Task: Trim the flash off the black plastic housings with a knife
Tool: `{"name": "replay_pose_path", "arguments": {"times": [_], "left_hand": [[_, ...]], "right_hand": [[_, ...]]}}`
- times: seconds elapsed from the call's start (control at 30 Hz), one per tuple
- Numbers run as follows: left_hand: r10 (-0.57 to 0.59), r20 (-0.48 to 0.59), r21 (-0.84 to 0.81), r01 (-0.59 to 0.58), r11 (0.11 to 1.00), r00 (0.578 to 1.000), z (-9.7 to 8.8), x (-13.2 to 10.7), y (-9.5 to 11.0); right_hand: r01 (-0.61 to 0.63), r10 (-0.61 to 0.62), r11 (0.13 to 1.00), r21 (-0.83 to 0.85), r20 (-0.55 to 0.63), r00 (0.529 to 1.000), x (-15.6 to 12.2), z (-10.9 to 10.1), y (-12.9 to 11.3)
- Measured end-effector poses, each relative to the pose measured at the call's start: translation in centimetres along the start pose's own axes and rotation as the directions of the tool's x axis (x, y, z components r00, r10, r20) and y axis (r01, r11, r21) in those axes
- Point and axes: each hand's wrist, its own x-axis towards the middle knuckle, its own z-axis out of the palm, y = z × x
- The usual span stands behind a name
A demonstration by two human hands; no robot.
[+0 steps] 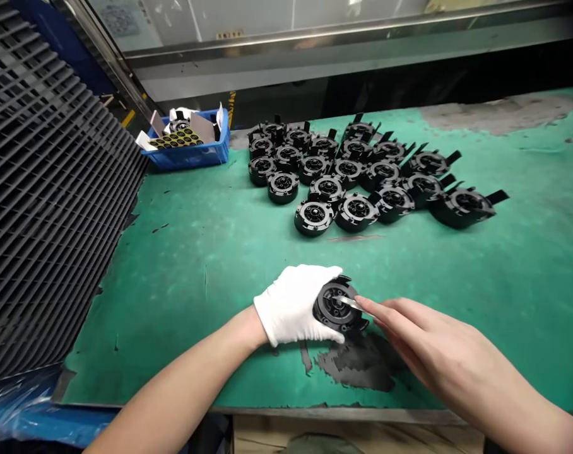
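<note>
My left hand [296,304], in a white glove, is wrapped round a round black plastic part [336,306] and holds it tilted just above the green mat [182,265]. My bare right hand [423,343] pinches a thin metal tool [351,304], likely tweezers, whose tip rests on the face of that part. Both hands sit near the mat's front edge.
Several more round black parts with tabs [357,170] lie grouped at the back of the mat. A blue bin [192,154] with a sheet of small black rings stands back left. A large black grid tray [45,208] leans along the left. Worn dark patches [357,366] mark the mat.
</note>
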Motion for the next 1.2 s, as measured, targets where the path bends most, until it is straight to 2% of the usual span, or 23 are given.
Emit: {"name": "replay_pose_path", "arguments": {"times": [0.73, 0.97, 1.1, 1.2], "left_hand": [[0.014, -0.01, 0.003, -0.014, 1.0, 1.0, -0.1, -0.2, 0.1], [-0.004, 0.008, 0.01, 0.004, 1.0, 1.0, -0.4, -0.1, 0.5], [-0.021, 0.013, 0.027, 0.021, 0.999, 1.0, -0.6, -0.1, 0.7], [-0.01, 0.012, 0.02, 0.01, 1.0, 1.0, -0.7, 0.1, 0.8]], "right_hand": [[0.06, -0.061, 0.998, 0.021, 0.042, 0.997, 0.7, -1.0, 1.2], [0.086, -0.083, 0.995, -0.046, 0.051, 0.995, 0.7, -1.2, 1.2], [0.144, -0.139, 0.986, -0.081, 0.062, 0.988, 1.5, -1.8, 2.1], [0.228, -0.218, 0.971, -0.077, 0.127, 0.968, 2.5, -2.5, 2.8]]}}
